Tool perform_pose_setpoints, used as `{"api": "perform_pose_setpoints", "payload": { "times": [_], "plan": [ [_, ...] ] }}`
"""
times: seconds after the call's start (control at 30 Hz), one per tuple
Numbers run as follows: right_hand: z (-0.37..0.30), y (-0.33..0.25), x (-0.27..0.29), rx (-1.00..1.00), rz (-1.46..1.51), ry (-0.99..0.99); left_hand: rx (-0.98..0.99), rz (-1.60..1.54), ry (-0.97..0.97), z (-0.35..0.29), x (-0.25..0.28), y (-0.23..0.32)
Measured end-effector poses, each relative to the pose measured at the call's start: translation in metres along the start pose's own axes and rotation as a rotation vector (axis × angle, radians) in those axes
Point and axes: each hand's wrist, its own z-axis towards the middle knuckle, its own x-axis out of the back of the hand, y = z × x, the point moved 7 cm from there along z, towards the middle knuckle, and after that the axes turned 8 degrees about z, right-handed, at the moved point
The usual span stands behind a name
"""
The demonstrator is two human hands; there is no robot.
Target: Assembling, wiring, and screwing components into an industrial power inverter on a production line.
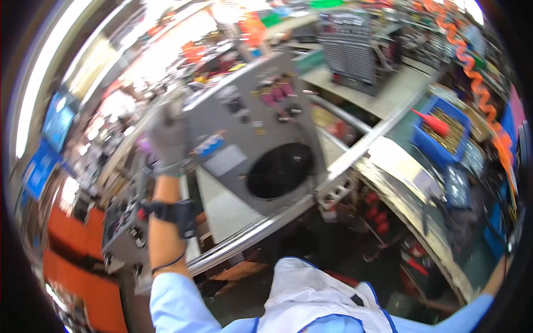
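Filling most of the view, the busy room had bright lights (41, 83) on the left and big orange shapes (83, 286) lower down. A green tabletop (398, 133) lay on the right, next to a long shiny rail (358, 152). Left of the rail was the big grey panel (269, 139). The step seemed to be steadying or moving it, and I think the next move called for a good grip and care with its small parts (277, 93). On the tabletop sat a blue bin (428, 149). As for the hands, the left hand (169, 133) was gloved, at the panel's left edge, too blurry to tell if it pinched; the right hand was out of sight past its forearm (493, 282). A red pointed thing (436, 124) lay over tiny gold bits (456, 136) in the bin.
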Motion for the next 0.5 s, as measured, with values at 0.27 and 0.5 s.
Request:
{"api": "perform_pose_setpoints", "payload": {
  "times": [0.27, 0.5],
  "plan": [
    [0.021, -0.033, -0.002, 0.016, -0.120, 0.770, 0.167, -0.103, -0.217, 0.011, -0.018, -0.053],
    [-0.033, -0.214, -0.185, 0.531, 0.073, -0.157, 0.120, -0.149, -0.159, 0.003, -0.017, -0.035]
  ]
}}
